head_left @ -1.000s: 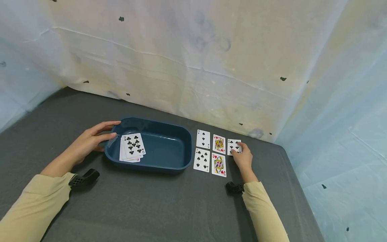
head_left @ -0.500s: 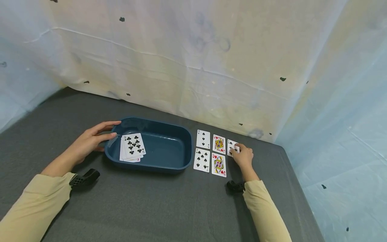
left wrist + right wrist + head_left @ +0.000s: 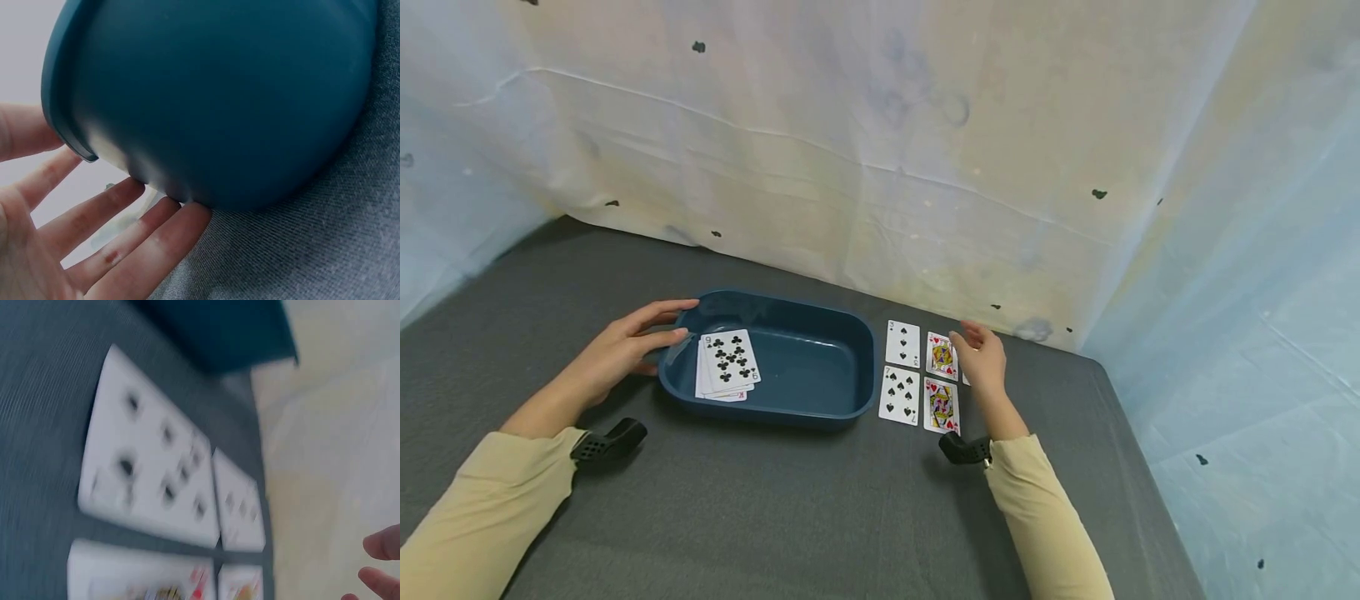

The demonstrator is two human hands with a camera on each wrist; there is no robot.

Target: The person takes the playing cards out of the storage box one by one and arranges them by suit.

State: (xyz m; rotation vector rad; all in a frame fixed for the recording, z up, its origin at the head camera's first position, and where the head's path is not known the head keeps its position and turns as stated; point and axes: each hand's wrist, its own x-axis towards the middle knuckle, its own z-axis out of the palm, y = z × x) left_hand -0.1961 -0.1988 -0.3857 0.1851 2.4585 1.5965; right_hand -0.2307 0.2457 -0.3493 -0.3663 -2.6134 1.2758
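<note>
My left hand (image 3: 619, 346) holds the left end of a dark blue plastic tray (image 3: 782, 417). Several of its fingers press the tray's outer wall in the left wrist view, and the thumb is at the rim. A small stack of playing cards (image 3: 730, 362), nine of clubs on top, lies inside at the left. Raised over the card rows, my right hand (image 3: 985, 360) has its fingers apart with nothing visible between them. It mostly hides one playing card (image 3: 966, 379). Left of it lie a three of spades (image 3: 903, 344), a seven of spades (image 3: 899, 394) and two red face cards (image 3: 942, 406).
Dark grey cloth (image 3: 790, 517) covers the table. A pale curtain (image 3: 850, 167) hangs along the back edge and a bluish one (image 3: 1262, 333) on the right. The tray's right end stands close beside the cards.
My right hand has come off the rightmost card and moved up and to the left, covering most of that card. My left hand and the tray have stayed in place.
</note>
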